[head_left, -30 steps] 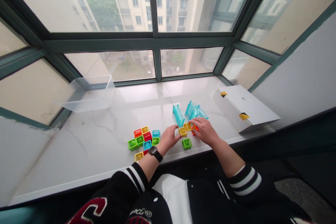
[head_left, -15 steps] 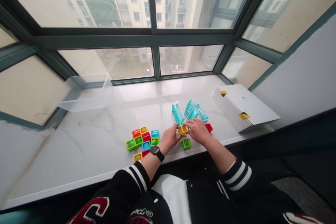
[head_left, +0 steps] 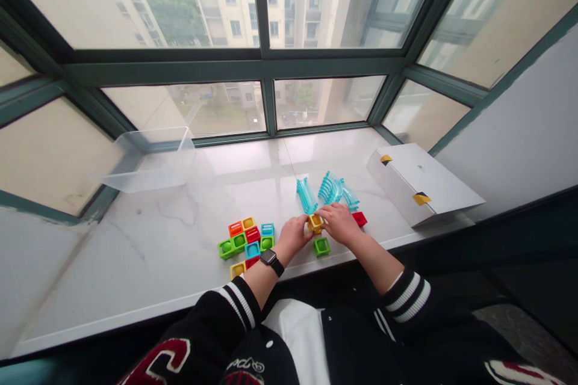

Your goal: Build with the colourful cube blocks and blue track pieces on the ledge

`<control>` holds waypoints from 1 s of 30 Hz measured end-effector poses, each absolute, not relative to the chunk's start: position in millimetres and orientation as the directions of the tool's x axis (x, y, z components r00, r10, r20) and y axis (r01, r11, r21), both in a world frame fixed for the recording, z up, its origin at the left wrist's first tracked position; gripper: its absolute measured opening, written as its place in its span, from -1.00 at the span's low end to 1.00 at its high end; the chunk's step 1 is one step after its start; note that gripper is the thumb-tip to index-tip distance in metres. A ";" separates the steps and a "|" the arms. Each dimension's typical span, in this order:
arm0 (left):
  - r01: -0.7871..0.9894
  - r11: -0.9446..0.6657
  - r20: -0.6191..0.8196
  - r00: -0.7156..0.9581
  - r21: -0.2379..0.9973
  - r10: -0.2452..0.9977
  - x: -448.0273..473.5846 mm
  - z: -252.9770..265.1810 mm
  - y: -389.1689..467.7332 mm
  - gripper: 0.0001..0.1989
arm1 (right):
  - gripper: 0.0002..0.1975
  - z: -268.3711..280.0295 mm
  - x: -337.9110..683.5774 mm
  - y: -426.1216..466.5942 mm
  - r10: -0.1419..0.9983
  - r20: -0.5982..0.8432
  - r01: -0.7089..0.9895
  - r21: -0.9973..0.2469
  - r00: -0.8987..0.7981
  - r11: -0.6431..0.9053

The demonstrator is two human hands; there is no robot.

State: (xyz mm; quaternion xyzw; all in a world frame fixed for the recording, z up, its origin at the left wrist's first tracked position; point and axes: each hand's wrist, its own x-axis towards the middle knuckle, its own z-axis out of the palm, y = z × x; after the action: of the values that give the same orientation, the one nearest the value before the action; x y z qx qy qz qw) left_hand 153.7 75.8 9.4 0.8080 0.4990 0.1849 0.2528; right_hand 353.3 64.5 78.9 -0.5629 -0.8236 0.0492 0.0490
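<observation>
A yellow toy block (head_left: 315, 224) is gripped between both hands. My left hand (head_left: 293, 237) closes its fingers on the block's left side, and my right hand (head_left: 336, 221) pinches it from the right. Just beyond the block, a straight clear-blue track piece (head_left: 307, 195) lies with its near end at the fingertips; whether the two are joined I cannot tell. Curved clear-blue track pieces (head_left: 332, 187) lie to its right. Nearer to me is a green block (head_left: 321, 246). A red block (head_left: 359, 219) shows partly behind my right hand.
Left of my hands stand several coloured blocks, among them a green block (head_left: 232, 246) and a blue block (head_left: 267, 229). A clear plastic bin (head_left: 149, 177) sits at the far left of the white sill (head_left: 167, 252). On the right lies a white box (head_left: 427, 183) with yellow-black tabs. Windows rise behind.
Both hands stay at the yellow block with almost no movement. The whole view has shifted very slightly; the other pieces lie as before.
</observation>
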 end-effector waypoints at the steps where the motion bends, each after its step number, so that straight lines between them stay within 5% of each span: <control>1: 0.709 -0.368 0.044 0.430 0.602 0.902 153.7 8.9 76.2 -0.66 | -0.67 78.2 353.5 64.9 0.932 0.025 0.923 -0.136 -0.360 0.360; 30: 0.679 -0.276 -0.022 0.395 0.680 0.919 152.3 9.2 77.5 -0.61 | -0.71 85.1 355.4 73.5 0.931 -0.037 0.925 -0.128 -0.364 0.357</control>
State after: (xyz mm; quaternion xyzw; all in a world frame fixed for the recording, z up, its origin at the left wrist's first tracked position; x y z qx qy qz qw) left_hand 152.3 77.5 9.2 0.7751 0.5154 0.1924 0.3107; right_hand 355.4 73.5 85.1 -0.5635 -0.8234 0.0634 0.0209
